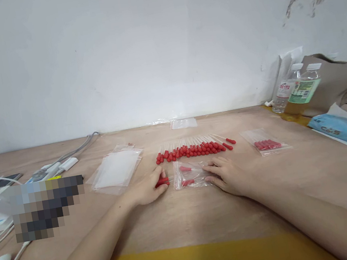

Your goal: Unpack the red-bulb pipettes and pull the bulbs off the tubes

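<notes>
On the table [188,216], the left hand [148,190] pinched a few red-tipped sticks [162,182] between thumb and fingers. These sticks lay sideways, and the small clear bag [190,175] was just to their right. The left hand was much nearer to them. The right hand [227,175] lay flat, fingers loosely spread, on the bag's right end. Two sticks were inside that bag. Behind it lay a long row of sticks [193,149]. A full bag [267,144] lay off to the right, and a pile of empty bags [116,171] to the left.
</notes>
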Tool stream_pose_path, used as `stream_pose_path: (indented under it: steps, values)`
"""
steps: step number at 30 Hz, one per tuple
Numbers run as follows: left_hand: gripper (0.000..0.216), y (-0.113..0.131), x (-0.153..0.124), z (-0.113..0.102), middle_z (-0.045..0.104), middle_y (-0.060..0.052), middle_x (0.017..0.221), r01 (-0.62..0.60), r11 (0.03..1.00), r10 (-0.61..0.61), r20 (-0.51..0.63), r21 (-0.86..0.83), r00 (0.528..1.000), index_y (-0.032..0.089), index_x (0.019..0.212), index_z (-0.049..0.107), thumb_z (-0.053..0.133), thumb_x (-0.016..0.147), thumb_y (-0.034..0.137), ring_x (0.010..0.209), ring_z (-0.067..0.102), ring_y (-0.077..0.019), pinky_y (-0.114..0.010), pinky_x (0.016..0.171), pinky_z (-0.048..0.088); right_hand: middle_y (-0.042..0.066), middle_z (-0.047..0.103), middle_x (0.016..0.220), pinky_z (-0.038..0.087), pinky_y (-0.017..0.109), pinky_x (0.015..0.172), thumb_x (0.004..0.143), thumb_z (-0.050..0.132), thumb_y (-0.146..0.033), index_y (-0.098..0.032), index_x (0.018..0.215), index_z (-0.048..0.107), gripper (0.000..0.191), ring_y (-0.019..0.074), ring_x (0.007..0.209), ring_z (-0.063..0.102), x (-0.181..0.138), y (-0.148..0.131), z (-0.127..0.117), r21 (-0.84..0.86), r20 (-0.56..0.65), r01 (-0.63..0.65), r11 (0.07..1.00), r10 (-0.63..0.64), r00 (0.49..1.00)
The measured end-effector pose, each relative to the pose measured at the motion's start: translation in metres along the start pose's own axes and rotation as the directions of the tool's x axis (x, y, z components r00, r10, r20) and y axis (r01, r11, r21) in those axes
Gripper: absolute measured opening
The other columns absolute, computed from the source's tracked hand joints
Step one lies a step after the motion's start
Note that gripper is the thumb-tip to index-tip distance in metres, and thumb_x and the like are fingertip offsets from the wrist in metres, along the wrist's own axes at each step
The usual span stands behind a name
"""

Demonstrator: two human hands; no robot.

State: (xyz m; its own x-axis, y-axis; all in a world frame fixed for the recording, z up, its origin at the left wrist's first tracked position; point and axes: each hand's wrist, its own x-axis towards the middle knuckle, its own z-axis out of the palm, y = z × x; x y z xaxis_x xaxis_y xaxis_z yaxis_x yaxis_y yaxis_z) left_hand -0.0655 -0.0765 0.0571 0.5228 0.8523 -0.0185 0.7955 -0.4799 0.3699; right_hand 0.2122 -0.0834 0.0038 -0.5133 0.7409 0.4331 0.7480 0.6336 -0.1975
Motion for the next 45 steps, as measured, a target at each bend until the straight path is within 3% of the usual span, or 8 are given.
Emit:
stream_pose_path:
  steps: [6, 12, 17, 22, 27, 32, 40, 45]
  values:
    - [0.014, 0.003, -0.003, 0.0, 0.054, -0.003, 0.07, 0.03, 0.999, -0.03, 0.025, 0.019, 0.999, 0.019, 0.077, 0.049, 0.049, 0.074, 0.034, 0.061, 0.048, -0.0171, -0.027, 0.058, 0.034, 0.008, 0.058, 0.096, 0.043, 0.036, 0.079, 0.085, 0.046, -0.032, -0.021, 0.103, 0.06, 0.026, 0.0196, 0.089, 0.053, 0.0, 0.002, 0.001, -0.006, -0.002, 0.013, 1.0, -0.014, 1.0]
    - [0.021, -0.018, -0.022, -0.031, 0.051, 0.001, 0.061, 0.164, 0.96, -0.117, 0.208, -0.226, 0.971, 0.021, 0.072, 0.056, 0.053, 0.068, 0.041, 0.055, 0.044, -0.0131, -0.023, 0.052, 0.034, 0.007, 0.058, 0.096, 0.043, 0.036, 0.079, 0.085, 0.047, -0.032, -0.02, 0.101, 0.061, 0.025, 0.0194, 0.088, 0.053, 0.0, 0.001, 0.0, -0.014, 0.008, 0.01, 1.0, -0.01, 1.0]
    - [0.028, -0.057, -0.034, -0.051, 0.041, 0.003, 0.049, 0.323, 0.791, -0.427, -0.092, -0.519, 0.899, 0.02, 0.069, 0.053, 0.048, 0.067, 0.048, 0.038, 0.031, -0.0086, -0.021, 0.037, 0.022, 0.007, 0.058, 0.095, 0.043, 0.036, 0.079, 0.085, 0.046, -0.032, -0.02, 0.101, 0.061, 0.025, 0.0191, 0.088, 0.052, 0.0, 0.003, 0.002, -0.003, 0.001, 0.021, 1.0, -0.021, 1.0]
    - [0.025, -0.058, 0.015, -0.047, 0.043, 0.002, 0.05, 0.442, 0.782, -0.562, -0.19, -0.438, 0.805, 0.017, 0.059, 0.048, 0.053, 0.066, 0.041, 0.041, 0.037, -0.0092, -0.021, 0.039, 0.029, 0.007, 0.058, 0.094, 0.043, 0.035, 0.078, 0.085, 0.047, -0.032, -0.02, 0.1, 0.061, 0.024, 0.019, 0.087, 0.053, 0.0, 0.003, 0.002, -0.002, -0.008, 0.028, 1.0, -0.028, 1.0]
    - [0.018, -0.055, 0.068, -0.026, 0.05, -0.001, 0.051, 0.501, 0.787, -0.598, -0.244, -0.361, 0.764, 0.016, 0.058, 0.05, 0.056, 0.065, 0.032, 0.05, 0.049, -0.0149, -0.024, 0.046, 0.033, 0.007, 0.058, 0.093, 0.043, 0.035, 0.078, 0.085, 0.047, -0.032, -0.02, 0.1, 0.061, 0.024, 0.0192, 0.087, 0.053, 0.0, 0.003, 0.001, -0.009, -0.004, 0.037, 0.999, -0.037, 0.999]
    - [0.02, -0.056, 0.089, -0.013, 0.057, -0.004, 0.053, 0.531, 0.786, -0.607, -0.23, -0.317, 0.76, 0.015, 0.063, 0.055, 0.055, 0.069, 0.035, 0.051, 0.055, -0.0171, -0.025, 0.049, 0.038, 0.008, 0.057, 0.093, 0.043, 0.035, 0.077, 0.085, 0.046, -0.033, -0.02, 0.1, 0.061, 0.025, 0.019, 0.086, 0.053, 0.0, 0.004, 0.001, -0.011, -0.011, 0.044, 0.999, -0.044, 0.999]
    - [0.027, -0.054, 0.081, -0.011, 0.066, -0.012, 0.091, 0.477, 0.855, -0.519, -0.372, -0.206, 0.77, 0.015, 0.085, 0.06, 0.047, 0.076, 0.037, 0.09, 0.059, -0.0254, -0.029, 0.074, 0.041, 0.007, 0.058, 0.093, 0.043, 0.035, 0.078, 0.085, 0.047, -0.032, -0.02, 0.101, 0.06, 0.024, 0.0188, 0.086, 0.053, 0.0, 0.004, 0.002, -0.003, -0.01, 0.041, 0.999, -0.041, 0.999]
    - [0.026, -0.061, 0.062, -0.006, 0.067, -0.009, 0.096, 0.418, 0.883, -0.47, -0.404, -0.214, 0.785, 0.016, 0.093, 0.061, 0.048, 0.075, 0.031, 0.094, 0.059, -0.0228, -0.027, 0.08, 0.041, 0.007, 0.058, 0.092, 0.043, 0.034, 0.077, 0.085, 0.047, -0.032, -0.02, 0.1, 0.061, 0.023, 0.0184, 0.086, 0.053, 0.001, 0.003, 0.0, 0.004, -0.01, 0.043, 0.999, -0.043, 0.999]
